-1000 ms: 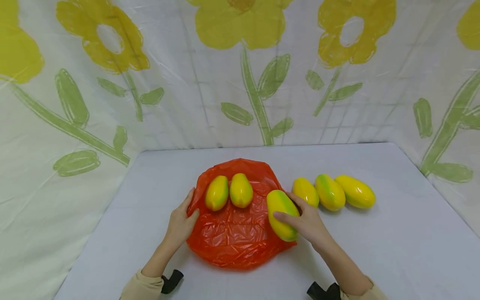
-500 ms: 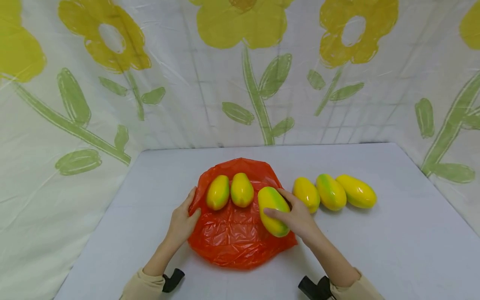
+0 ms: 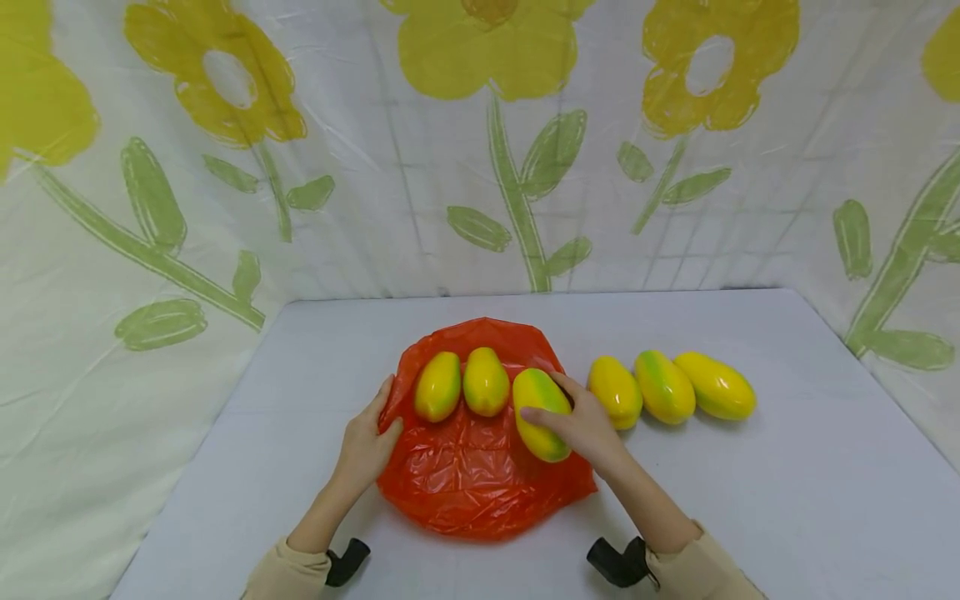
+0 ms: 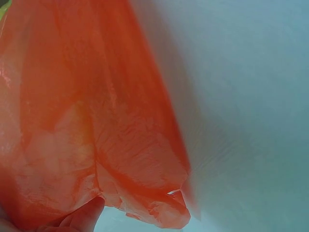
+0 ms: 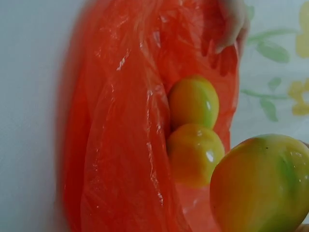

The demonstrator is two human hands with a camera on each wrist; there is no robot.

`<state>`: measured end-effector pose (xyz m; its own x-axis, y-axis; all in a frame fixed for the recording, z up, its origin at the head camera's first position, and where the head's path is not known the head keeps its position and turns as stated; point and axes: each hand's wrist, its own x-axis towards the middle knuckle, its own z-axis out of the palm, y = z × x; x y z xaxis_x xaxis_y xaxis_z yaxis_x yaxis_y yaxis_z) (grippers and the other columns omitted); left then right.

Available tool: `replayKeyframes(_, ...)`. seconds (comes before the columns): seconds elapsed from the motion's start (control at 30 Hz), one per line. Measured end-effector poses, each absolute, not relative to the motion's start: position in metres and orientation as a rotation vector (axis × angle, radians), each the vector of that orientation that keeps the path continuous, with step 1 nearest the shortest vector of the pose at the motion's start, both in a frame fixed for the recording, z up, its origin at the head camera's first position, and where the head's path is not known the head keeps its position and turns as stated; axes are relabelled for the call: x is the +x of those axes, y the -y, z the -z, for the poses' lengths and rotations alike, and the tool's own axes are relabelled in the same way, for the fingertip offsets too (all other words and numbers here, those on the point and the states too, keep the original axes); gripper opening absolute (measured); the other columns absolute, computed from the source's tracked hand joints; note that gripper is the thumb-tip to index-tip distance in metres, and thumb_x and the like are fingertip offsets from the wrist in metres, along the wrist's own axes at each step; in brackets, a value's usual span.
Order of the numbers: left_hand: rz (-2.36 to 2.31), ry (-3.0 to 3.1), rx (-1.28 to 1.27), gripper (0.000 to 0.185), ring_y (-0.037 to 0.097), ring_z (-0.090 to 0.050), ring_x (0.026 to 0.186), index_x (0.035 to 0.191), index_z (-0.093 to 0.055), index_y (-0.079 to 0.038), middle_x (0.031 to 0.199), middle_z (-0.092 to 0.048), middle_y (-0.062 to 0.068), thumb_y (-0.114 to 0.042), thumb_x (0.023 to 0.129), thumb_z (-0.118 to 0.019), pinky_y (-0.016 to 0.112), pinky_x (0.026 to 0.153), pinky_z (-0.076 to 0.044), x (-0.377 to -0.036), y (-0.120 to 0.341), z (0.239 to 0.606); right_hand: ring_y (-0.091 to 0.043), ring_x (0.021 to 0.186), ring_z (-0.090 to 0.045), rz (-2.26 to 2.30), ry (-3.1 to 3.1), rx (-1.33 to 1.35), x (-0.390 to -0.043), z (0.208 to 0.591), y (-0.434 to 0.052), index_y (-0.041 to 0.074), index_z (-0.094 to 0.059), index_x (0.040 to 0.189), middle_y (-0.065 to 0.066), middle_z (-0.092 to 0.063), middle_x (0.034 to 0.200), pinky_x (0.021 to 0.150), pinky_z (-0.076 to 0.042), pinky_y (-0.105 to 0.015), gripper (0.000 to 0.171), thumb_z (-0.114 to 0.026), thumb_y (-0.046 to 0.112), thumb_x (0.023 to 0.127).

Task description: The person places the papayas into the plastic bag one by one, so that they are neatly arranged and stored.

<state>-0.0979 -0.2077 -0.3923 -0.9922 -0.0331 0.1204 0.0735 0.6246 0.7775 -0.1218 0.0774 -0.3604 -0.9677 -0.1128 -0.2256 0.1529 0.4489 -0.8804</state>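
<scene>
A red plastic bag (image 3: 472, 471) lies spread on the table in the head view. Two yellow-green papayas (image 3: 438, 388) rest side by side in its far half. My left hand (image 3: 366, 446) pinches the bag's left edge, thumb over the inner side; its thumb (image 4: 86, 215) shows low in the left wrist view against the film. My right hand (image 3: 594, 429) grips a third papaya (image 3: 536, 390) over the bag's right part, thumb across its near side. In the right wrist view this held papaya (image 5: 260, 191) appears large, close to the pair.
Right of the bag, three more papayas stand in a row on the white table (image 3: 780, 483): a near one (image 3: 617, 393), a middle one (image 3: 665, 387) and an outer one (image 3: 717, 386). Behind the table hangs a flower-patterned curtain (image 3: 360, 225).
My right hand has carried its papaya left, from the bag's right edge to over the bag, closer to the two lying there. The left hand stays at the left edge.
</scene>
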Motion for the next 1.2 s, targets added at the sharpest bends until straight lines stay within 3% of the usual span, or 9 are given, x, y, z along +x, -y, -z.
replayKeyframes(1.2,1.314,2.717,0.003,0.061,0.043,-0.042,0.131,0.149,-0.031,0.004,0.146,-0.038,0.026,0.002,0.092,-0.050,0.053,0.102,-0.040,-0.100,0.210,0.395,-0.037,0.119,-0.047,1.443,-2.509,0.047,-0.165,0.372,-0.063,-0.003,-0.032,0.148,-0.025,-0.043,0.143,0.101,-0.042,-0.053,0.083,-0.070,0.037,0.086)
